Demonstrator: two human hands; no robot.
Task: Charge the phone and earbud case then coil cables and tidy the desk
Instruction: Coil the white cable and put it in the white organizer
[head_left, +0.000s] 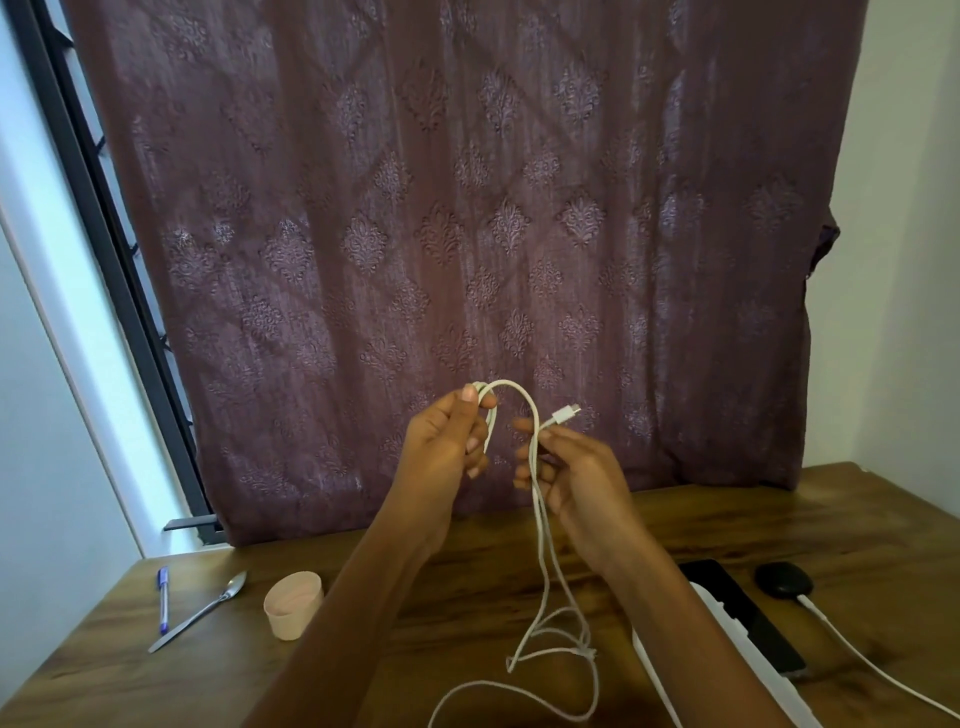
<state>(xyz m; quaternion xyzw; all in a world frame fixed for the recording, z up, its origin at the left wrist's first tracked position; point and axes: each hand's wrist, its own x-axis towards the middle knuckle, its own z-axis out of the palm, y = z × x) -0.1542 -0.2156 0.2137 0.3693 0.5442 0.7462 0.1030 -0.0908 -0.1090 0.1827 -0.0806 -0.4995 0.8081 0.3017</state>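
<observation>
Left hand (447, 436) fingers pinched shut on white cable (540, 519) loop. Right hand (576, 467) fingers loosely curled around cable strands, just beside left hand, above surface (467, 582).

A pen (163, 600), spoon (200, 616) and pink cup (292, 606) lie before a patterned curtain (467, 234).

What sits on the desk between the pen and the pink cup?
A spoon lies between the pen and the cup, bowl end pointing away from the person, touching neither. The head view shows it.
</observation>
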